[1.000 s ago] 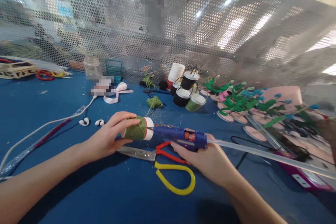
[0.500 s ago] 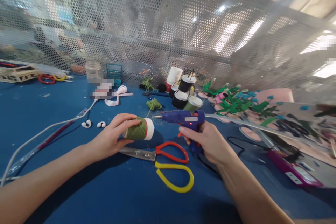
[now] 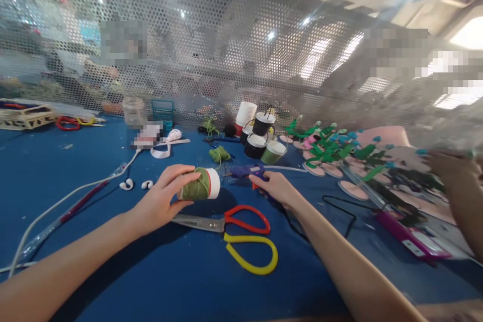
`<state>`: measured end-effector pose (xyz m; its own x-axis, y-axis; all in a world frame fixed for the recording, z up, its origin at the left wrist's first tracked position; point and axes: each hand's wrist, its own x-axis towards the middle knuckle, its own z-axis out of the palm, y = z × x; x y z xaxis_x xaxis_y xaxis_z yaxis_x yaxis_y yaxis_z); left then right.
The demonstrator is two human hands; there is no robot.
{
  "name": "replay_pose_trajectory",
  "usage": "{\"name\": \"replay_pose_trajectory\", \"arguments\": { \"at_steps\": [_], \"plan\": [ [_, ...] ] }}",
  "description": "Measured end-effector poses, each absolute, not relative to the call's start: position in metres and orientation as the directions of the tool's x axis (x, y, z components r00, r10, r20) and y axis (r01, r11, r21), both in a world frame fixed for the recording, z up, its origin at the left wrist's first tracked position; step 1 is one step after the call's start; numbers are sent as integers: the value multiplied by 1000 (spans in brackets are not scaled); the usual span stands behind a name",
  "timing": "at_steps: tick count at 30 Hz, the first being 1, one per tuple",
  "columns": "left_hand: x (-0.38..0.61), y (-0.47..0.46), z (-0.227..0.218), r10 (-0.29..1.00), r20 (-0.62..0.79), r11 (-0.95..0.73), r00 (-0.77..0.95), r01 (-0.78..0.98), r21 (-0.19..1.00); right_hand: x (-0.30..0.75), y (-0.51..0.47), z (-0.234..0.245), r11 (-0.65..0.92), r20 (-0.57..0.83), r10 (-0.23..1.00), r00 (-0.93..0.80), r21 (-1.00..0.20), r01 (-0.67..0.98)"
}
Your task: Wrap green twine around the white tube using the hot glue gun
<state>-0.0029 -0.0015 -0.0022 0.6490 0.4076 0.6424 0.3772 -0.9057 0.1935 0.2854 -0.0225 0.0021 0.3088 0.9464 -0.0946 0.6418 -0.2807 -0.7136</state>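
Note:
Between the thumb and fingers of my left hand [image 3: 158, 201] lies a paper cup [image 3: 213, 184] on its side, its white rim to the right and green yarn wound around its body. My right hand [image 3: 278, 187] is closed around the handle of a blue hot glue gun [image 3: 241, 171], whose nozzle points left, a little beyond the cup. A clear glue stick [image 3: 287, 168] juts from its back. Below the cup, large scissors [image 3: 252, 258] with one red and one yellow handle lie on the blue table. A ball of green yarn [image 3: 220, 154] sits behind the cup.
Small yarn-wrapped buckets [image 3: 255, 146] and stacked white cups [image 3: 246, 112] stand at the back. Green and blue craft flowers [image 3: 332, 153] fill the right, with another person's arm [image 3: 462, 196] beyond. A purple power strip [image 3: 413, 239], phone [image 3: 150, 136] and earbuds [image 3: 127, 184] lie about.
My right hand has moved the glue gun away from me, slightly left and lower toward the tabletop. Another person's arm has come in at the right. My left hand still holds the cup.

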Motion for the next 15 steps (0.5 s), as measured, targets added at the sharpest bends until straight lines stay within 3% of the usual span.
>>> {"name": "replay_pose_trajectory", "arguments": {
  "at_steps": [4, 7, 9, 11, 15],
  "plan": [
    [-3, -2, 0, 377, 653, -918, 657, 360, 167, 291, -23, -2, -234, 53, 961, 272, -372, 898],
    [-3, -5, 2, 334, 644, -936, 689, 326, 137, 285, -27, 6, -156, 204, 953, 224, -304, 940],
    [-2, -8, 3, 299, 629, -948, 718, 301, 107, 275, -31, 15, 0, 272, 955, 119, -400, 917],
    [-1, -12, 4, 264, 622, -959, 737, 271, 85, 260, -34, 24, 134, 195, 981, -17, -604, 785],
    [2, -17, 5, 215, 637, -973, 741, 218, 75, 228, -34, 35, 147, 11, 955, -297, -886, 440]
  ]
}}
